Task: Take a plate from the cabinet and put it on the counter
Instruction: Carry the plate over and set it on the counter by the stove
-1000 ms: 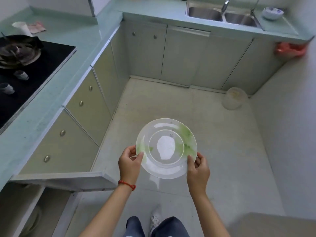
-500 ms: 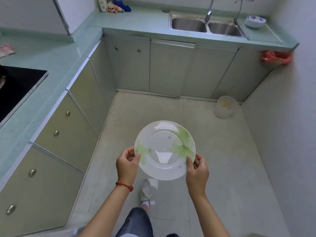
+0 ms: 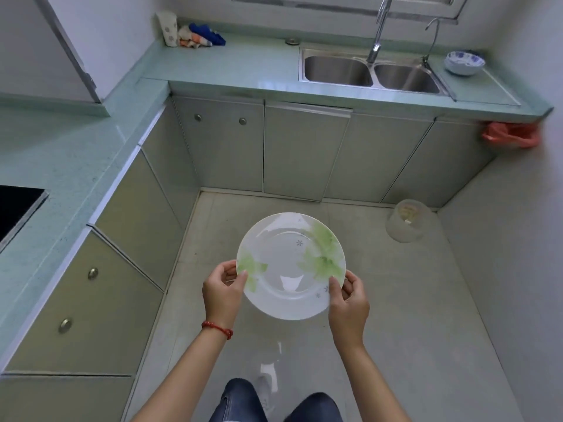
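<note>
A tiled floor (image 3: 396, 300) fills the middle of the view, bounded on the left and far side by an L-shaped green counter (image 3: 237, 68) over grey cabinets (image 3: 304, 153). All the cabinet doors in view are closed. A double sink (image 3: 373, 75) is set in the far run of counter, with a tap (image 3: 377, 28) behind it. At the left edge is the corner of a black hob (image 3: 15, 208).

The plate (image 3: 291, 265), white with green leaf prints, is held in the air over the floor, in front of the person and well apart from either run of counter, face up and tilted a little toward the camera. The left hand (image 3: 222, 292) clamps its left rim, thumb on top and fingers curled underneath; a red bracelet (image 3: 217, 328) circles that wrist. The right hand (image 3: 348, 303) clamps the right rim the same way.

A clear bin (image 3: 406, 220) stands on the floor near the far right corner. A red bag (image 3: 511, 134) hangs at the counter's right end, a blue-patterned bowl (image 3: 464, 62) sits right of the sink, and a cup (image 3: 168, 28) and cloths (image 3: 199, 36) lie in the far left corner.

Compared with a second ago, the open cabinet door at lower left is out of view, the hob has slid almost out at the left, and the sink counter shows more fully; the grip on the plate is unchanged.
</note>
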